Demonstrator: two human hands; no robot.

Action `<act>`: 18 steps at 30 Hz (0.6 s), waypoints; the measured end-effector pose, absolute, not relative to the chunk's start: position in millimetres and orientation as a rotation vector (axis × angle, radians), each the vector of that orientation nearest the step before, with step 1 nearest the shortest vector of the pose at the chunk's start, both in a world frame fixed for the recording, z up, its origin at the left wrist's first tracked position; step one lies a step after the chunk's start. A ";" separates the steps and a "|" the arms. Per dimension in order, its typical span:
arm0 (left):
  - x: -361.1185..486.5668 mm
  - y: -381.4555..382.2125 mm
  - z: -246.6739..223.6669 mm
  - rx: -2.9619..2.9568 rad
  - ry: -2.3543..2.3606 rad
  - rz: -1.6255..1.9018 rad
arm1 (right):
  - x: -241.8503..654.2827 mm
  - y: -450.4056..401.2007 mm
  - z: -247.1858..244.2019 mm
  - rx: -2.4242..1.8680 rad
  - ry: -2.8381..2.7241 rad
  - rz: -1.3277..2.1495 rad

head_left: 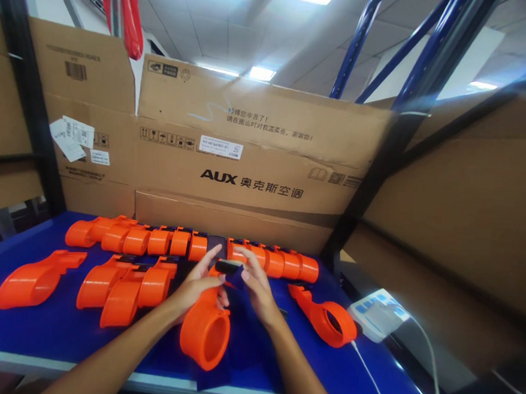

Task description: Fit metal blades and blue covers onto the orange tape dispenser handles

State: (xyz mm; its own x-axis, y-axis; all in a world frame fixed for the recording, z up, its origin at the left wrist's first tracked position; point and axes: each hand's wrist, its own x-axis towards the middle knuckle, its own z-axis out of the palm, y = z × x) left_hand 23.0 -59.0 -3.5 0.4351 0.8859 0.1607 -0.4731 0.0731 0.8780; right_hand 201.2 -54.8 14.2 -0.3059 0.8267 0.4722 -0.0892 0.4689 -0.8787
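My left hand (199, 285) is closed around the handle of an orange plastic tape dispenser (205, 332). Its round ring hangs down toward the front edge of the table, and a black piece (228, 266) sits at its upper end. At that end, my right hand (258, 285) pinches a dark blue, thin-looking piece (237, 277) between thumb and fingers. What this piece is made of I cannot tell. Behind both hands, a dark flat rectangular object (217, 246) stands among the back row of dispensers. Part of the left hand's grip is hidden by the dispenser.
Several similar orange dispensers (136, 241) line the back of the blue tabletop (54, 341). More lie on the left, and a single dispenser (333, 323) lies on the right beside a white device (378, 314) with a cable. Cardboard (256, 160) walls the back; dark posts (367, 186) frame the sides.
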 end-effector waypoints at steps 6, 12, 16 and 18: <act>25.3 -66.8 -0.4 1.013 0.377 1.008 | 199.8 -56.5 16.1 -0.693 -1.578 1.035; 25.9 -58.5 -2.6 1.016 0.422 1.049 | 194.0 -48.3 8.2 -0.741 -1.549 0.893; 26.3 -52.1 -5.3 1.076 0.478 1.116 | 191.6 -46.9 5.5 -0.738 -1.542 0.848; 26.9 -51.1 -5.8 1.090 0.501 1.145 | 190.6 -46.5 4.5 -0.749 -1.533 0.830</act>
State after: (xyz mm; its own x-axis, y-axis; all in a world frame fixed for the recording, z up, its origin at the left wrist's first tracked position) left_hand 26.9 -51.1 -5.8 0.3823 0.9038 0.1921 -0.4717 0.0121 0.8817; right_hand 190.6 -46.5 4.5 -0.1149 0.8356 0.5371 0.0075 0.5414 -0.8407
